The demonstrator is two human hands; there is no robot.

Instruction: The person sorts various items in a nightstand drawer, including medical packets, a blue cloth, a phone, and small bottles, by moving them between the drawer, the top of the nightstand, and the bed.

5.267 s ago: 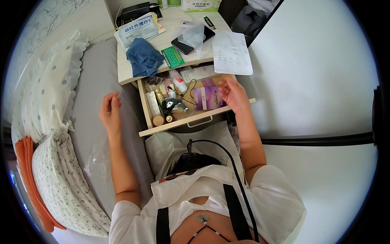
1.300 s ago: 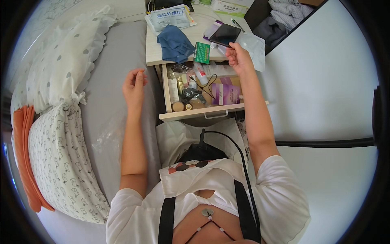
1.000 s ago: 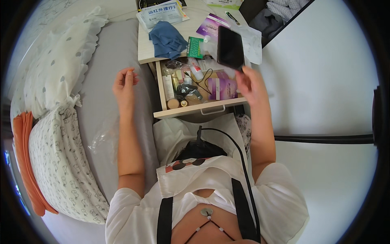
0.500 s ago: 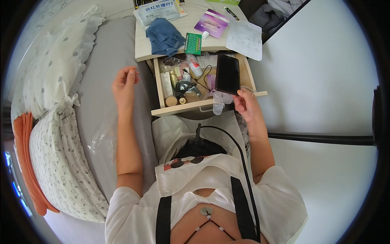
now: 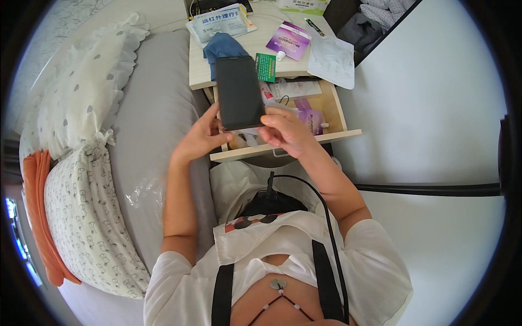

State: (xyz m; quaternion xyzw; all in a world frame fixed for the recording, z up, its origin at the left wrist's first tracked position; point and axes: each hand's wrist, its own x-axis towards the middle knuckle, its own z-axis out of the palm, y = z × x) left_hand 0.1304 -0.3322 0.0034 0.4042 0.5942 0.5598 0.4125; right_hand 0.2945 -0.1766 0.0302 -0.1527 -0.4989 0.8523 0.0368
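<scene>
A black smartphone (image 5: 240,93) is held upright over the left part of the open drawer (image 5: 340,111), its dark screen facing me. My right hand (image 5: 287,130) pinches its lower right corner, with the thumb on the front edge. At the lower left edge is my left hand (image 5: 200,138); its fingers reach up beside and partly behind the phone, and the thumb lies near the bottom edge. The phone hides much of what the drawer holds. A purple packet (image 5: 311,117) and a whitish flat package (image 5: 296,88) still show inside it.
On the pale tabletop (image 5: 296,68) lie a blue cloth (image 5: 224,44), a green card (image 5: 265,67), a purple leaflet (image 5: 288,41), a white sheet (image 5: 331,61) and packets. A grey bed (image 5: 157,98) with pillows (image 5: 89,212) stands left; a white panel (image 5: 424,108) stands right.
The phone has moved left across the drawer in my right hand. My left hand has come right from over the bed to the phone. The purple packet is now uncovered.
</scene>
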